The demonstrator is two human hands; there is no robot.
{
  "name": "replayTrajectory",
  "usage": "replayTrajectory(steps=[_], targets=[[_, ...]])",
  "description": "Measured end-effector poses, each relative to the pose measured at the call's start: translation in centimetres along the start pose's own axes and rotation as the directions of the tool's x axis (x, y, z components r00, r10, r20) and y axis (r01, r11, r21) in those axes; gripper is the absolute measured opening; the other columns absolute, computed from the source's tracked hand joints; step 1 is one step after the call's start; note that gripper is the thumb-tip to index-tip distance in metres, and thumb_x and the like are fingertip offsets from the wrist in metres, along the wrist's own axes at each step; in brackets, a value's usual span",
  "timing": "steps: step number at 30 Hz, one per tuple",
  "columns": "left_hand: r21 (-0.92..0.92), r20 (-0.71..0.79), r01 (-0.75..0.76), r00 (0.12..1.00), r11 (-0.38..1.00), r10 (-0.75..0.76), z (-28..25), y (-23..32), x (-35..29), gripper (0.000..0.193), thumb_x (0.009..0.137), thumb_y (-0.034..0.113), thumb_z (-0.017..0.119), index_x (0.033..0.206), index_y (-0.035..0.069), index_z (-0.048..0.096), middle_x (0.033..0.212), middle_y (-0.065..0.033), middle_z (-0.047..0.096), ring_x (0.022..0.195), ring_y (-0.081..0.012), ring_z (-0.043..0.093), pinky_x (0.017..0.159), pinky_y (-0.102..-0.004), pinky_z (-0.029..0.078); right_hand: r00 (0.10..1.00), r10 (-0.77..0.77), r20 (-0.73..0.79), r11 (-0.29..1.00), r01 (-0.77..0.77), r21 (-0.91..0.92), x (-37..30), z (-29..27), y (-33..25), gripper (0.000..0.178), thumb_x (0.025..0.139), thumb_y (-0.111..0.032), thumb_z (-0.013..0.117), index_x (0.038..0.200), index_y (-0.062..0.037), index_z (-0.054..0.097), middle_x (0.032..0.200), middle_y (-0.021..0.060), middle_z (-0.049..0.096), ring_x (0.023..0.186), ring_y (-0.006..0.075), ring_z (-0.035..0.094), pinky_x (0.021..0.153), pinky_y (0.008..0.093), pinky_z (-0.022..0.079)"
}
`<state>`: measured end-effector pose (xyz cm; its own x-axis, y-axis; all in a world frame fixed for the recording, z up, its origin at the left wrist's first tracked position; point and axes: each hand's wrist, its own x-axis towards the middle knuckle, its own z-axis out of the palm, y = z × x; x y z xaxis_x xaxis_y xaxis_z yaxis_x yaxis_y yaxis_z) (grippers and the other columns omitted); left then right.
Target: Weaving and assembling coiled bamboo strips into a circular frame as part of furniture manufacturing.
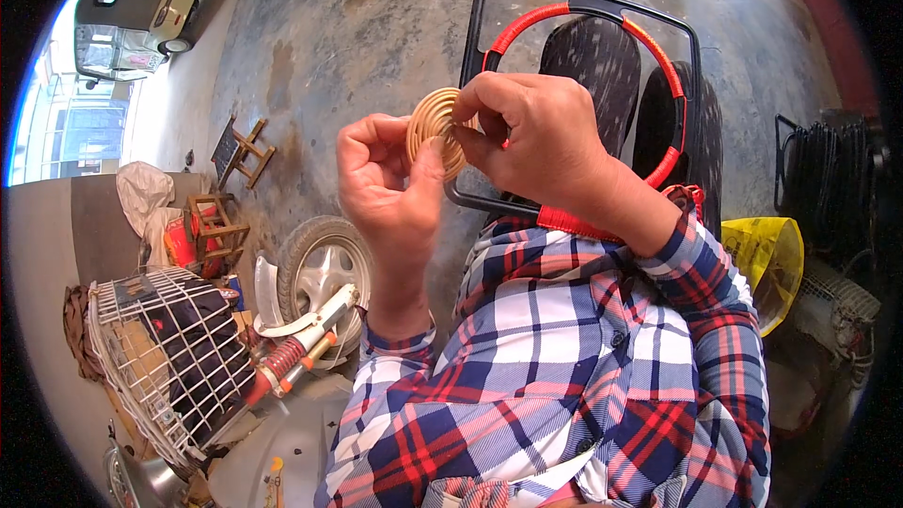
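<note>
Head view: a tan coil (pixel 435 118) was held off the lap, near 12 o'clock from the picture's centre. The left hand (pixel 390 188), at 10 o'clock, clasped it, thumb pressed on the coil's face at its 6 o'clock. The right hand (pixel 541 132), toward 1 o'clock, had thumb and forefinger pinched together at the coil's 3 o'clock side.

The nested loops looked springy, so if the left thumb had eased while the right fingers pulled, they could have fanned apart or snarled; a weak pinch could have let the coil drop. A black frame (pixel 698 66) with a red-wrapped ring (pixel 531 26), spanning 12 to 2 o'clock, lay over the dark-clad legs (pixel 593 66) with neither hand gripping it; a shift of the knees could have tipped it, and a dropped loop could have caught on its edge.

The right fingertips' exact contact was hard to make out, as was any loose end of the coil. Most of the left fingers were hidden behind the loops, and the right forearm covered the frame's 5 o'clock corner. Whether the red strand (pixel 694 196) by the right cuff joined the wrapping, I could not tell.
</note>
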<state>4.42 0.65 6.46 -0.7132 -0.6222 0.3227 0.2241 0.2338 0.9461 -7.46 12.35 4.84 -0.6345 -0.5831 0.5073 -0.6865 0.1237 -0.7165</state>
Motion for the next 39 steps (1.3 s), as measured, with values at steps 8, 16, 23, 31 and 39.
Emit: replayTrajectory(steps=[8, 16, 23, 31, 39], targets=[[-0.034, 0.085, 0.023, 0.996, 0.999, -0.02, -0.5, -0.1, 0.3, 0.03, 0.09, -0.005, 0.066, 0.116, -0.001, 0.05, 0.106, -0.0079, 0.062, 0.094, -0.0104, 0.062, 0.087, -0.025, 0.051, 1.0, 0.025, -0.004, 0.993, -0.024, 0.118, 0.0, -0.1, 0.1, 0.015, 0.07, -0.007, 0.078, 0.08, -0.0064, 0.067, 0.063, 0.0056, 0.063, 0.053, 0.0159, 0.062, 0.051, 0.0283, 0.048], [-0.115, 0.093, 0.141, 0.987, 0.983, -0.13, -1.1, -0.5, 0.6, 0.03, 0.09, -0.002, 0.067, 0.116, -0.001, 0.052, 0.105, -0.0083, 0.064, 0.094, -0.0109, 0.063, 0.088, -0.0252, 0.051, 0.993, 0.109, 0.049, 0.992, -0.112, 0.061, 0.1, -0.3, 0.1, 0.018, 0.072, -0.019, 0.078, 0.083, -0.0104, 0.067, 0.071, 0.0063, 0.069, 0.065, 0.0255, 0.071, 0.058, 0.037, 0.054], [-0.118, 0.113, 0.087, 0.991, 0.989, -0.074, -0.7, -0.7, 0.8, 0.029, 0.091, -0.003, 0.065, 0.116, -0.001, 0.052, 0.105, -0.0086, 0.064, 0.095, -0.011, 0.063, 0.087, -0.0253, 0.051, 0.991, 0.11, 0.073, 0.993, -0.113, 0.033, 0.2, -0.6, -0.2, 0.019, 0.071, -0.018, 0.078, 0.084, -0.0105, 0.067, 0.072, 0.0064, 0.069, 0.067, 0.0259, 0.071, 0.059, 0.0372, 0.055], [0.503, 0.053, -0.214, 0.975, 0.838, 0.217, -0.9, 0.5, 0.5, 0.037, 0.083, 0.001, 0.071, 0.117, 0.001, 0.057, 0.118, -0.0122, 0.057, 0.099, -0.0157, 0.056, 0.078, -0.0264, 0.047, 0.988, 0.129, 0.091, 0.987, -0.137, 0.089, 0.2, -0.5, 0.1, 0.016, 0.072, -0.019, 0.078, 0.082, -0.0106, 0.068, 0.07, 0.0066, 0.069, 0.067, 0.0266, 0.071, 0.059, 0.0368, 0.055], [0.782, 0.182, -0.4, 0.88, 0.478, 0.438, -4.3, 3.4, 1.2, 0.029, 0.074, 0.013, 0.075, 0.102, 0.008, 0.069, 0.106, -0.0095, 0.056, 0.099, -0.0236, 0.049, 0.087, -0.0362, 0.037, 0.981, 0.167, 0.1, 0.98, -0.176, 0.094, 0.2, -0.1, 0.0, 0.015, 0.074, -0.021, 0.078, 0.084, -0.0116, 0.072, 0.071, 0.0061, 0.071, 0.066, 0.0228, 0.072, 0.061, 0.0352, 0.056]])
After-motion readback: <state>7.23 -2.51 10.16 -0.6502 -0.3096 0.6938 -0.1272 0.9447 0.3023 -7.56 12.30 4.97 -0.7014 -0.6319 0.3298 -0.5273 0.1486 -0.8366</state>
